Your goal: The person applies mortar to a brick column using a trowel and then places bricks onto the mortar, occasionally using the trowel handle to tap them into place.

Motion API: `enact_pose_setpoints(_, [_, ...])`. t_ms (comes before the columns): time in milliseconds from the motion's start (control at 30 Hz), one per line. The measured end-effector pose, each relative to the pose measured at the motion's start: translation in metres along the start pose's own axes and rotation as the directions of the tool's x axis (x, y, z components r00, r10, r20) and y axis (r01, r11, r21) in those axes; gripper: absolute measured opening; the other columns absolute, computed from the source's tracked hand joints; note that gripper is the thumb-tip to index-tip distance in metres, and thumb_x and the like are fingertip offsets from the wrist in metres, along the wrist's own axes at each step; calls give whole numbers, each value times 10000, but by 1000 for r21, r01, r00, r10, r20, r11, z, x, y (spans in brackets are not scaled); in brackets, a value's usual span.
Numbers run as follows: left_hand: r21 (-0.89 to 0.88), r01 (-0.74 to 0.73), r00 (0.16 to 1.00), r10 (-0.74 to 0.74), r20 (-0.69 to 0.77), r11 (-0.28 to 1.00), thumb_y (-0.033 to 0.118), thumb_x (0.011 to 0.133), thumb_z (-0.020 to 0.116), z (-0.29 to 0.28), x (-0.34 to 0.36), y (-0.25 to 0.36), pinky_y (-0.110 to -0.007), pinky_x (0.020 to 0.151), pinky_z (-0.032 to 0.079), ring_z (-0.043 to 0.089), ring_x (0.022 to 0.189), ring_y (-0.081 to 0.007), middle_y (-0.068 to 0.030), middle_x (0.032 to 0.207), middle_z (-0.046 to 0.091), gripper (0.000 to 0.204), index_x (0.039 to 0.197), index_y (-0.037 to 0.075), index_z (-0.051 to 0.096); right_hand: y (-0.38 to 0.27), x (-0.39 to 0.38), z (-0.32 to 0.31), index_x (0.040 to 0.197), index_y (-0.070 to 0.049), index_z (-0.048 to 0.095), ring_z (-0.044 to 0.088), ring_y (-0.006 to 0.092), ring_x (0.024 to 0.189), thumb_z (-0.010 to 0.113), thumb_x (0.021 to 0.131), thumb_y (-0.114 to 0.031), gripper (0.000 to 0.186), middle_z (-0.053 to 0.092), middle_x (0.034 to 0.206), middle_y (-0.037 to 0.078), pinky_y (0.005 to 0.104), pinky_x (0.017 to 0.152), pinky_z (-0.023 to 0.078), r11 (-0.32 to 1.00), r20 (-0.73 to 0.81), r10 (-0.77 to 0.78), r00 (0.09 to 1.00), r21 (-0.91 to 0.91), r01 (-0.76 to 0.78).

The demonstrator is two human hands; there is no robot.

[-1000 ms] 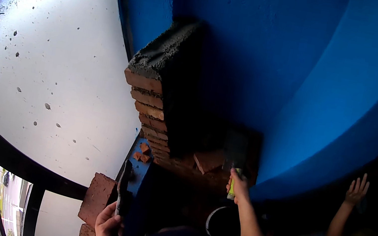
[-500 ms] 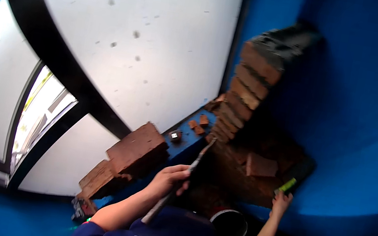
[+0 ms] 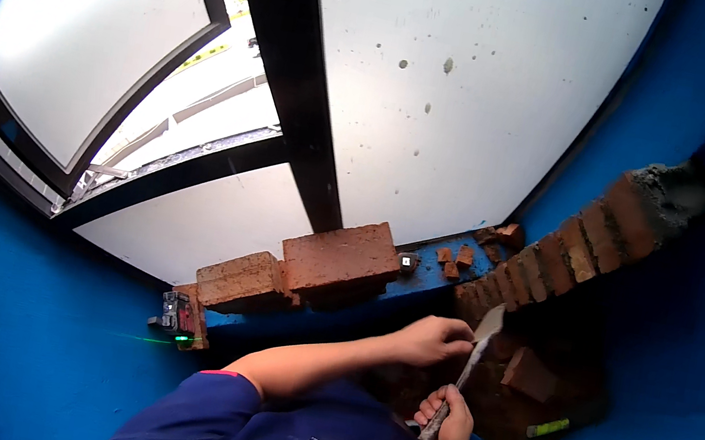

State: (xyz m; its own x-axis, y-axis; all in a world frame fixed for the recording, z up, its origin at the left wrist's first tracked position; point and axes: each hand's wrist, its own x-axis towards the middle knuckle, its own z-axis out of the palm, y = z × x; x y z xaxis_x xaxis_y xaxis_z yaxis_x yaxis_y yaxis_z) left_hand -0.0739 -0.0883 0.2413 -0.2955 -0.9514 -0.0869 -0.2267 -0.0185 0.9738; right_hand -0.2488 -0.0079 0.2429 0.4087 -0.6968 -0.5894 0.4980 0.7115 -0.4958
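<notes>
My right hand (image 3: 450, 423) is closed around the handle of a trowel (image 3: 481, 345), whose blade points up and away toward the brick column. My left hand (image 3: 430, 340) reaches across from the left, fingers bent and pinched at the blade's near edge, touching it. Just beyond the blade rises a curved stack of bricks (image 3: 579, 246), topped with grey mortar (image 3: 673, 194). Below this stack, right of the trowel, a loose brick (image 3: 530, 376) lies in shadow. A dark tool with a yellow-green label (image 3: 548, 428) rests farther right, apart from both hands.
Large bricks (image 3: 341, 260) sit on the blue ledge (image 3: 424, 282) below the window, with small brick pieces (image 3: 456, 260) and a small dark block-shaped object (image 3: 408, 263) beside them. At the ledge's left end stands a laser level (image 3: 179, 319) giving green light. Blue walls (image 3: 662, 388) enclose the right side.
The trowel has passed from my left hand to my right. My right hand has let go of the dark tool with the yellow-green label. The view has turned, shifting the scene rightward.
</notes>
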Motion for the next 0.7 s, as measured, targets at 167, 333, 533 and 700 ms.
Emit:
enact_pose_setpoints(167, [538,104,894,159,-420,836,226,826,694,-88,-25,-23,-416,956,447,557,1103,-353,-195,1160,605,443,1199,19,573,-2,-11,-45,803,-67,530,471,132,618,528,940,-206,195,475,687,15,258,544,421,822,151,272,950,477,-312])
enact_pose_setpoints(333, [716,472,859,-88,-504,514,418,551,843,-151,-70,-80,-581,1115,173,201,1378,-450,-264,1471,243,1143,1465,80,246,-3,-17,-84,802,-50,554,504,130,661,547,921,-189,183,497,701,18,249,595,452,582,315,246,916,708,-400])
enact_pose_setpoints(533, [821,432,901,-141,-409,375,394,542,845,-159,-75,-85,-623,1106,141,193,1387,-451,-274,1496,180,1221,1504,123,144,20,-29,-107,761,-57,550,515,133,663,538,899,-179,184,510,694,26,263,619,470,595,255,148,956,749,-292])
enact_pose_setpoints(700, [837,411,911,-177,-371,361,428,514,835,-167,-79,-79,-617,1101,152,202,1380,-461,-293,1483,197,1237,1512,169,152,45,-21,-128,743,-52,547,514,140,675,572,875,-170,178,508,700,32,275,631,473,542,235,75,969,806,-237])
